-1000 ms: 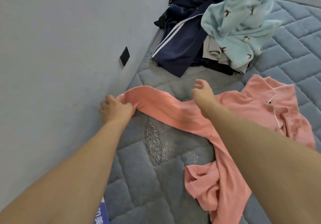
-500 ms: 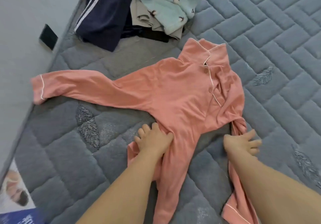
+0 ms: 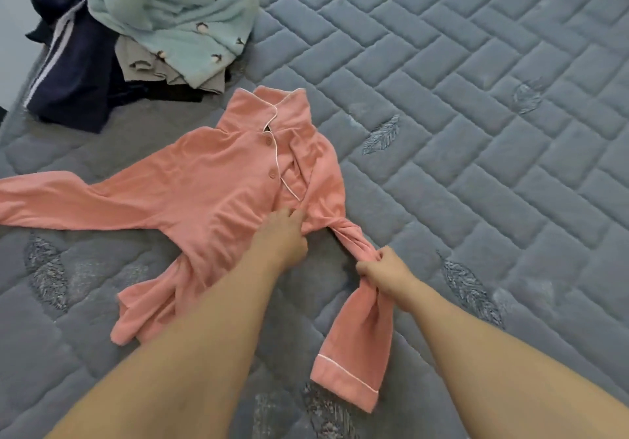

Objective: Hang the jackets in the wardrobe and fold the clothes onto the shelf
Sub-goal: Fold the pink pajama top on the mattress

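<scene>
A pink buttoned pyjama top with white piping lies front-up on the grey quilted mattress, collar pointing away from me. One sleeve stretches flat to the left edge of view. The other sleeve is twisted and runs down toward me, cuff near the bottom. My left hand pinches the fabric at the top's lower right front. My right hand grips the twisted sleeve about halfway along it.
A pile of clothes sits at the upper left: a light blue fleece garment with small bird prints, a beige piece under it, and a navy jacket with white stripes. A grey wall borders the mattress on the left.
The view has swung right, away from the wall. My left hand moved from the hem up to the top's right front, and my right hand closed around the twisted sleeve.
</scene>
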